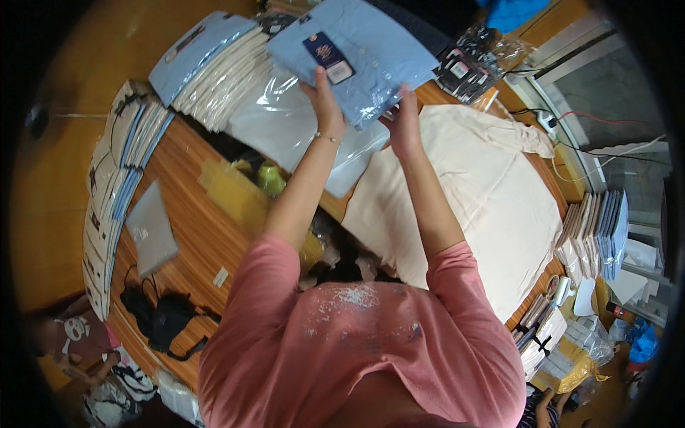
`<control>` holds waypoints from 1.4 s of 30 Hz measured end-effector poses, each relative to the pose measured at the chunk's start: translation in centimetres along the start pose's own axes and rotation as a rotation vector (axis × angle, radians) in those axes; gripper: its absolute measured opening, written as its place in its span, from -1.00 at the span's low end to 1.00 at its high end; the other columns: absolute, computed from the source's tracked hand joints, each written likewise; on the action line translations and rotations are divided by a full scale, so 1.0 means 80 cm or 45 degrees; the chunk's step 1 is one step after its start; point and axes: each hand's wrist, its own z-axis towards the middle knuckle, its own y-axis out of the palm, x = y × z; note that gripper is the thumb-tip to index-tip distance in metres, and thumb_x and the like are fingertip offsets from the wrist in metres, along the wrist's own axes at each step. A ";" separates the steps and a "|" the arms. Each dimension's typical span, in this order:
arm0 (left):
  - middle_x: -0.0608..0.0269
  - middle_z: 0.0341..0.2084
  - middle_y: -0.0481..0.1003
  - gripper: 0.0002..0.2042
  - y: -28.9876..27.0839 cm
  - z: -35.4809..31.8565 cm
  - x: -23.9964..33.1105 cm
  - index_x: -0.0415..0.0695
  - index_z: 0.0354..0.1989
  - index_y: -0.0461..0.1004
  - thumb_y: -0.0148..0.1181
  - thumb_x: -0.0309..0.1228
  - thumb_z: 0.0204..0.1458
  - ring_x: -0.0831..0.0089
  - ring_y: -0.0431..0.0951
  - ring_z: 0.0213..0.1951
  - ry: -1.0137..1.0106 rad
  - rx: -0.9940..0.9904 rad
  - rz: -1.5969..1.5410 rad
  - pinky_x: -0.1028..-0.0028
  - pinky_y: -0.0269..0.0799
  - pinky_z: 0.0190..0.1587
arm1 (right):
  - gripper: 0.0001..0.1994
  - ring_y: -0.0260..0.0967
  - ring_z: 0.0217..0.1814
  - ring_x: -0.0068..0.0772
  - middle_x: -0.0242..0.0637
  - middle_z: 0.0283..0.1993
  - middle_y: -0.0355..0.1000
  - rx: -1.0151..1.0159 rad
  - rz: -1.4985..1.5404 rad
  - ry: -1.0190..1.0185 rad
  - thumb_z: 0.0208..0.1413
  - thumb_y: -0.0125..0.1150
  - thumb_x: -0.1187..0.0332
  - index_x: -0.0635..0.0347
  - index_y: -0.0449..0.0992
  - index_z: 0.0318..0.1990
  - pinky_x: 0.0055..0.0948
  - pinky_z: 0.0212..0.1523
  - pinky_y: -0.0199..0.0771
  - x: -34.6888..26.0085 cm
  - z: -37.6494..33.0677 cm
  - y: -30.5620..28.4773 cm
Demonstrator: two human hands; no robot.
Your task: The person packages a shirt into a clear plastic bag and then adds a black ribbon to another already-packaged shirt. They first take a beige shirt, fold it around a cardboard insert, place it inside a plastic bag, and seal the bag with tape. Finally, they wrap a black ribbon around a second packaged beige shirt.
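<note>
A folded light-blue shirt (389, 46) with a dark hang tag (328, 57) is held up over the far side of the table. My left hand (325, 103) grips its lower left edge, the thumb lying on top next to the tag and the fingers hidden beneath. At the lower right corner, my right hand (405, 125) is closed on the shirt's edge. Shiny clear plastic shows along that corner; how far it covers the shirt I cannot tell. Below the shirt and my left forearm lie flat clear plastic bags (275, 114).
Left of the bags leans a stack of packed shirts (221, 78). More packed garments (107, 192) line the table's left edge. A cream cloth (471, 192) spreads under my right arm. A clear packet (151, 228) and a black strapped item (168, 317) lie left. Wires (592, 143) hang at right.
</note>
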 end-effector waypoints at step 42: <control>-0.28 0.30 -0.30 -0.07 0.089 0.072 -0.006 -0.46 0.27 -0.30 -0.18 0.18 0.06 -0.05 -0.34 0.34 0.200 -0.267 1.381 -0.07 -0.43 0.27 | -0.52 0.26 -0.30 -0.22 -0.10 -0.22 0.23 0.315 0.034 0.090 0.00 0.16 0.28 0.29 0.17 0.03 -0.05 -0.40 0.40 -0.074 0.173 0.011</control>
